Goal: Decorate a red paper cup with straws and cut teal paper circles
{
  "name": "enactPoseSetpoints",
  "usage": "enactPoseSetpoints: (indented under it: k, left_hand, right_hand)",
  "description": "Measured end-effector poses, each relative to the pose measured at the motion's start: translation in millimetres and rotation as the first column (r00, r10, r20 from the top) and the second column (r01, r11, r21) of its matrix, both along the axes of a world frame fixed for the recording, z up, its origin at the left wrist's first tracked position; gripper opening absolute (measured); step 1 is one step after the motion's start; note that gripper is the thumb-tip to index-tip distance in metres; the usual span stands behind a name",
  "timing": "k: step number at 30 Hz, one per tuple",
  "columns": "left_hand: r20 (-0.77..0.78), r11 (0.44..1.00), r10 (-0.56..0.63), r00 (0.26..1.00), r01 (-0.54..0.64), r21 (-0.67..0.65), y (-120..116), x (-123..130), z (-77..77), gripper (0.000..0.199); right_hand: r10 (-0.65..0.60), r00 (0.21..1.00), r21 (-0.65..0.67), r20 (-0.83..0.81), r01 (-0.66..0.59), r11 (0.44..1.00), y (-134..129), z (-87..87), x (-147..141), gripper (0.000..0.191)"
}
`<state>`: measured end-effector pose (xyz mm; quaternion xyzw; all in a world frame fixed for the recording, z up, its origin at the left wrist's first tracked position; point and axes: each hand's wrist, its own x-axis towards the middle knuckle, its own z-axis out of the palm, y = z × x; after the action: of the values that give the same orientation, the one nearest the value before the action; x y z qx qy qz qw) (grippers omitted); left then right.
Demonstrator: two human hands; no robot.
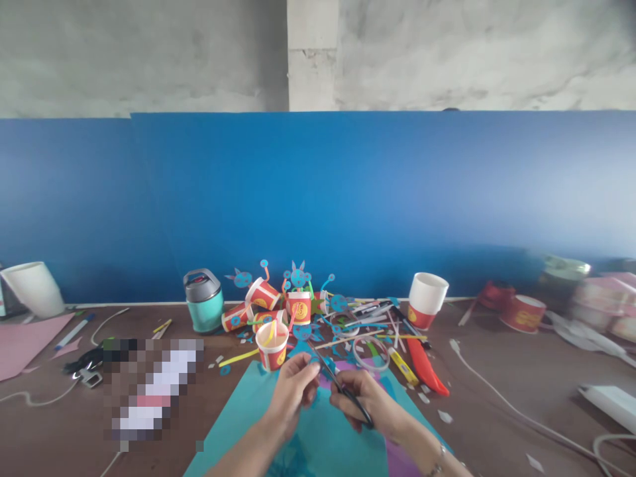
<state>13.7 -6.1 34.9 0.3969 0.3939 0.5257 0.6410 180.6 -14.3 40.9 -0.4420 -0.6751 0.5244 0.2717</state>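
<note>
Over a teal paper sheet (238, 424), my right hand (365, 401) grips a pair of scissors with black handles (358, 405), the blades pointing up and left. Close by on the left, my left hand (297, 383) pinches a small blue paper piece (314, 358) near the blades. Whether the blades touch the paper I cannot tell. Just beyond my hands stands a red and white paper cup (273, 354) with yellow strips in it. Behind it lie several more decorated cups (299, 309) with blue paper faces on strips.
A teal thermos (205, 305) stands left of the cups. To the right are stacked paper cups (427, 298), a yellow glue box or knife (403, 366), a red object (427, 371), a tape roll (370, 353) and a white cable (517, 411). Blue panels (322, 199) back the table.
</note>
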Motion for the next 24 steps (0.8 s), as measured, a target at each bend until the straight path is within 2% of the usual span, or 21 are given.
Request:
enactPoseSetpoints:
  k: [10, 24]
  left_hand:
    - [0.075, 1.0, 0.02, 0.997, -0.02, -0.011, -4, 3, 5.3, 0.041]
    - [0.109, 0.999, 0.014, 0.994, -0.009, -0.049, -10, 4, 10.9, 0.032]
  right_hand:
    - [-0.003, 1.0, 0.002, 0.014, 0.003, 1.0, 2, -3.5, 2, 0.022]
    - [-0.024, 0.997, -0.02, -0.069, 0.023, 1.0, 2, -9.4, -4, 0.029]
